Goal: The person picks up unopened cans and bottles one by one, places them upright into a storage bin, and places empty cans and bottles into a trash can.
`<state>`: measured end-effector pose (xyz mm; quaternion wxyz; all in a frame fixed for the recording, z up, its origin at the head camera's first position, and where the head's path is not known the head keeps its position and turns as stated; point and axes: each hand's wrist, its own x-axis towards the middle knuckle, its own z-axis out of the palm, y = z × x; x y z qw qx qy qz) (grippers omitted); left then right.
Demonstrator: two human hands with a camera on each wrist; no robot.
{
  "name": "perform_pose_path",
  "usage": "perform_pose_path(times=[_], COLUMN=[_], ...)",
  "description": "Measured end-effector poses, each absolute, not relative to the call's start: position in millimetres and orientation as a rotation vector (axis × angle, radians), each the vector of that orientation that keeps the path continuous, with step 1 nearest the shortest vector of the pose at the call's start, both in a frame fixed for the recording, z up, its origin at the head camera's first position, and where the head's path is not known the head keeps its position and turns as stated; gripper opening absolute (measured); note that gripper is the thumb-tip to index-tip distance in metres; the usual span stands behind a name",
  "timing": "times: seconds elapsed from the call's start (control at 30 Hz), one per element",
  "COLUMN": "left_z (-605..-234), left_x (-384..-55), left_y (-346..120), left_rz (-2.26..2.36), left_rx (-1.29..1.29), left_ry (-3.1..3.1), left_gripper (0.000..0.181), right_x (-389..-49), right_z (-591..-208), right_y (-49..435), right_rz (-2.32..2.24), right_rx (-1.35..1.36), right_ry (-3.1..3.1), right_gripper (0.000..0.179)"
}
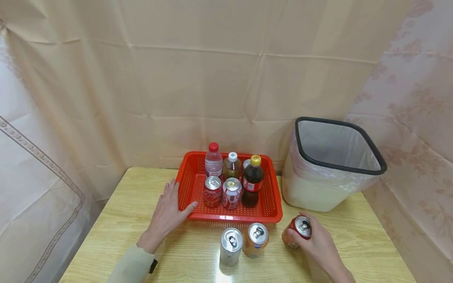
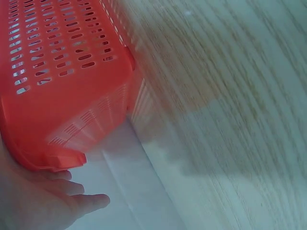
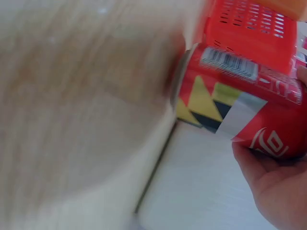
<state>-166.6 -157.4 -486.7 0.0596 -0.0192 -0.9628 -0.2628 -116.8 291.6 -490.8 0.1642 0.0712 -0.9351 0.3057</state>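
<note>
My right hand (image 1: 320,239) grips a red soda can (image 1: 303,227) by its upper part, right of the basket. In the right wrist view this can (image 3: 240,103) shows a barcode and a yellow-black pattern, its base close over the table. My left hand (image 1: 169,208) rests at the left side of a red plastic basket (image 1: 274,196), fingers straight along the rim and thumb over the front left corner. In the left wrist view the fingertips (image 2: 98,201) show beyond the basket's rim. A silver can (image 1: 231,251) and an orange can (image 1: 255,243) stand in front of the basket.
Inside the basket stand a red-capped bottle (image 1: 214,162), a white-capped bottle (image 1: 231,167), a yellow-capped cola bottle (image 1: 253,182), a red can (image 1: 212,194), a white-and-red can (image 1: 232,196) and another can behind. A lined trash bin (image 1: 318,192) stands at the back right. Cloth (image 1: 212,78) hangs behind the table.
</note>
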Motion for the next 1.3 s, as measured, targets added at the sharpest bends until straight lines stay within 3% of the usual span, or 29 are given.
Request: perform_pose_path(times=[0.3,0.6,0.73,0.8,1.0,1.3], left_z=[-486.6,-488.1,-487.8,-487.8,-489.2,-490.3], left_x=[-166.2,-166.7,-166.5,-166.4,-166.6,-167.3], left_y=[-157.6,-157.6,-158.5,-158.8,-159.1,-157.2], left_rz=[-0.790,-0.783,-0.786,-0.787,-0.779,-0.790], left_rx=[-0.047,-0.058,-0.049,-0.046,-0.049,-0.064], left_ry=[-2.927,-2.922,-2.925,-2.923,-2.916,-2.894], left_gripper=[0.109,0.109,0.108,0.108,0.109,0.106], right_x=[-108.5,-111.8,-126.0,-134.5,-167.0,-218.9], right_z=[-436.0,-349.9,-314.9,-301.9,-278.9,-285.6], right_y=[299.6,319.1,324.4,330.3,350.8,373.4], right_rz=[0.823,0.959,0.921,0.878,0.713,0.669], right_rx=[0.162,0.364,0.236,0.102,-0.204,-0.163], right_ry=[-2.409,-1.899,-1.760,-1.792,-2.143,-2.548], right_gripper=[0.058,0.052,0.058,0.053,0.059,0.078])
